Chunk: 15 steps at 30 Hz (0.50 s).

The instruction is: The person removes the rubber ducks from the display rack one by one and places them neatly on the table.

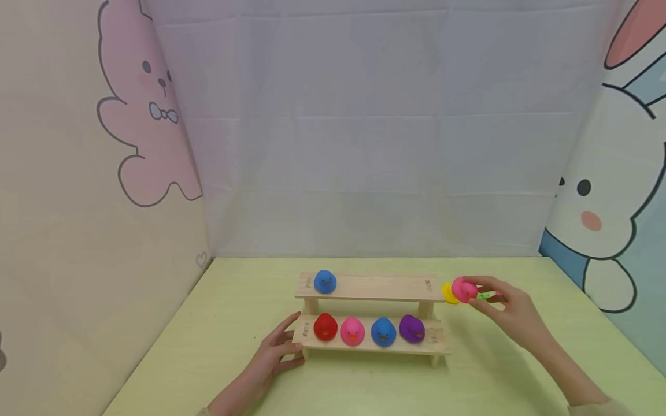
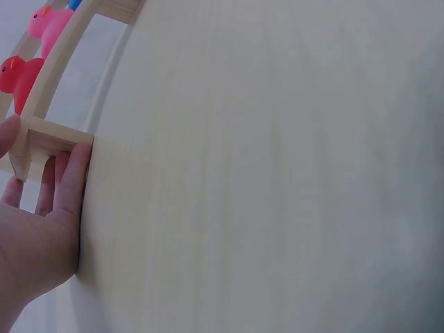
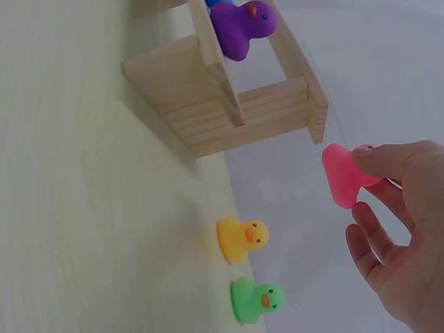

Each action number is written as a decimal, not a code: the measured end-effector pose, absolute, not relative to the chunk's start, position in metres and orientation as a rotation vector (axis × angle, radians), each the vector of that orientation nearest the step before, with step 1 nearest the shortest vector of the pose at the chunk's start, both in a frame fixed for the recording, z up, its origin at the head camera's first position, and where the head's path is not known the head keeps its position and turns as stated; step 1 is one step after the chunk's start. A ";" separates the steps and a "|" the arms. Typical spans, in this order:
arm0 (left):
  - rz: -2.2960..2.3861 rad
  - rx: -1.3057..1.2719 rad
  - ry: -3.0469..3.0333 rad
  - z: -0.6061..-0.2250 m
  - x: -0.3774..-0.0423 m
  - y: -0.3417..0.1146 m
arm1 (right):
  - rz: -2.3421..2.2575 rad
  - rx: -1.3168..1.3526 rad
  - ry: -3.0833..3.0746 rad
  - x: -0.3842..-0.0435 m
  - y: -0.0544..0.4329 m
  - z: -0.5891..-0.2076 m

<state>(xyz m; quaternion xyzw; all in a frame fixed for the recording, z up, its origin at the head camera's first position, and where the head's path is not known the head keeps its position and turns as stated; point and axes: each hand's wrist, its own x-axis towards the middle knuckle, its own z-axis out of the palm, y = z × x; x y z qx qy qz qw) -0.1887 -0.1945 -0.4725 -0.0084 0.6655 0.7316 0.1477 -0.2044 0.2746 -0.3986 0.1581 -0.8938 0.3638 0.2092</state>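
1. Pink duck, the raised one, hangs just off the three o'clock end of the stepped wooden stand's upper tier, pinched between thumb and fingers of the right hand.
2. From where I stand, that pinch looks like the weak point: it takes the duck near its head, so smooth sides could let it slip or twist.
3. The yellow duck and green duck sit on the counter nearby; a low sweep of that hand might topple either.
4. At the lower tier's nine o'clock end, the left hand grips the wood. A tug or lift there could tilt everything and set the ducks sliding.
5. No bins that I can see; the stand does the holding. Its upper tier carries one blue duck towards nine o'clock, with bare plank from there to three.
6. Below, running from nine to three: red duck, second pink duck, second blue duck, purple duck. Purple, nearest three, seems likeliest to catch a stray wrist.
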 end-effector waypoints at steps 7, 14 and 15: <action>2.101 -0.024 1.918 -0.473 -0.188 -0.194 | 0.988 0.473 -2.554 -0.208 0.284 -0.421; 2.104 -0.016 1.912 -0.474 -0.189 -0.195 | 1.004 0.474 -2.658 -0.210 0.285 -0.435; 2.105 -0.014 1.912 -0.474 -0.190 -0.195 | 1.012 0.479 -2.669 -0.210 0.286 -0.436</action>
